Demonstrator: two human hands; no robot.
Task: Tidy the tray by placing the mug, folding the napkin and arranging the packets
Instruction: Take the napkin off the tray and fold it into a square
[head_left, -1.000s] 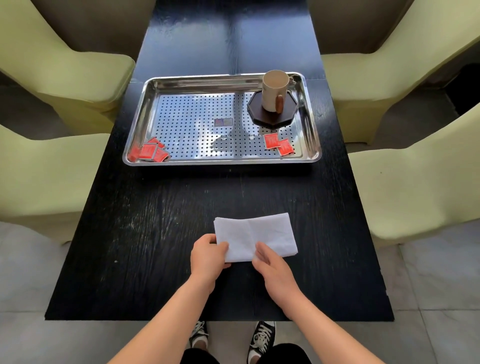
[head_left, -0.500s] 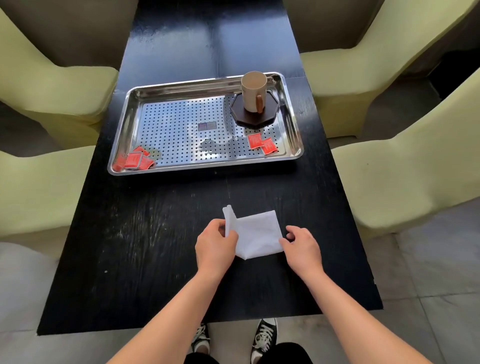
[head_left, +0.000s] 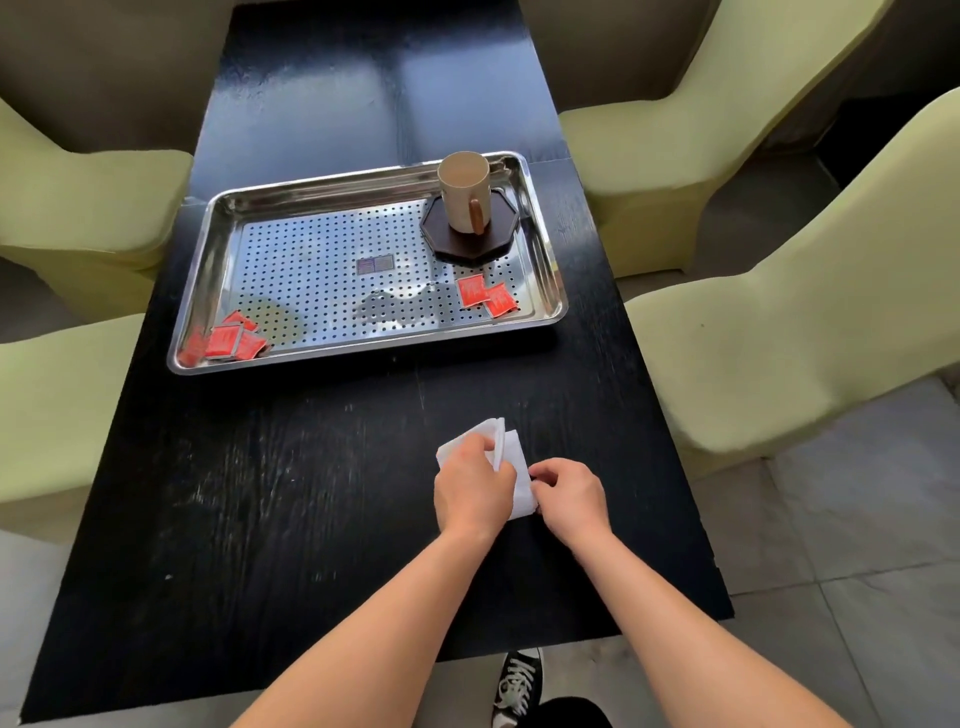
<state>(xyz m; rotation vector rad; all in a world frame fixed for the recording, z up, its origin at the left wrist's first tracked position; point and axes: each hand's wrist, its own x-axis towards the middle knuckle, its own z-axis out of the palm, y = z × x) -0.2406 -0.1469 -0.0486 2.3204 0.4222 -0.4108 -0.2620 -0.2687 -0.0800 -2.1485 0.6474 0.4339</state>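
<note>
Since half a second earlier, both hands had drawn together over the white paper napkin (head_left: 511, 470), which was now folded smaller, and the view had shifted so the work sat right of centre. Nearest, two bare forearms reached up from the bottom edge over the black wooden table (head_left: 260, 493). The left hand (head_left: 470, 493) lay knuckles-up with fingers curled, pinching a raised flap of the napkin; the right hand (head_left: 569, 496) nipped the napkin's near right edge between thumb and fingertips. The flap stood up loose, so a release before pressing would probably let the fold spring open or crease crooked. Further off, the perforated steel tray (head_left: 540, 228) held red square packets (head_left: 226, 340) heaped in its near left corner and two more packets (head_left: 485, 295) near the right. Farthest, the beige mug with a brown handle (head_left: 464, 189) stood upright on a dark octagonal coaster (head_left: 498, 239).
</note>
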